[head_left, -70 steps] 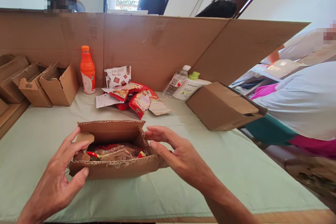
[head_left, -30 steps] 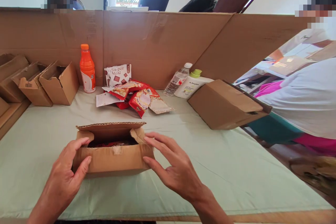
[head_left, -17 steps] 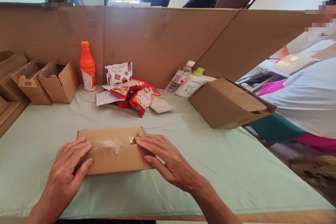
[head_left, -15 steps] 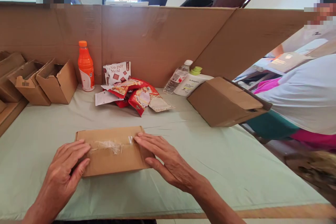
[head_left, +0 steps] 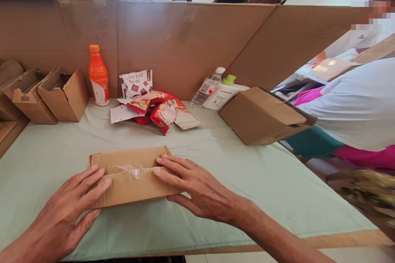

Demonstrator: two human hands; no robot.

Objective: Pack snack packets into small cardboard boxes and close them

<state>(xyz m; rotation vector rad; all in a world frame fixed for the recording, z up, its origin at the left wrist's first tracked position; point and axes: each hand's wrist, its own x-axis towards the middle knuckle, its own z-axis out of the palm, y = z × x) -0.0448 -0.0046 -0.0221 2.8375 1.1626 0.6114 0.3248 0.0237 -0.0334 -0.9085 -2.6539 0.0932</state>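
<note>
A small closed cardboard box (head_left: pixel 132 193) lies flat on the table in front of me, with crumpled clear tape along its top seam. My left hand (head_left: pixel 70 205) rests on the box's left end, fingers stretched out over the top and thumb by the near edge. On the right end lies my right hand (head_left: pixel 191 185), its fingers spread across the top and its thumb low at the near corner. Both hands are open and touch the box without wrapping round it. The box's underside is hidden.
Behind the box lie several red snack packets (head_left: pixel 163 115) and a white pouch (head_left: pixel 137 82). An orange bottle (head_left: pixel 99 78), a water bottle (head_left: pixel 208 88), a lotion bottle (head_left: pixel 224 94) and open cardboard boxes (head_left: pixel 66 94) stand around. A tilted box (head_left: pixel 259 117) is at right, near another person (head_left: pixel 358 107).
My right fingers have slid a little further over the box top. The left thumb has dropped off the top toward the near edge, and the left fingers lie flatter. The view has shifted slightly.
</note>
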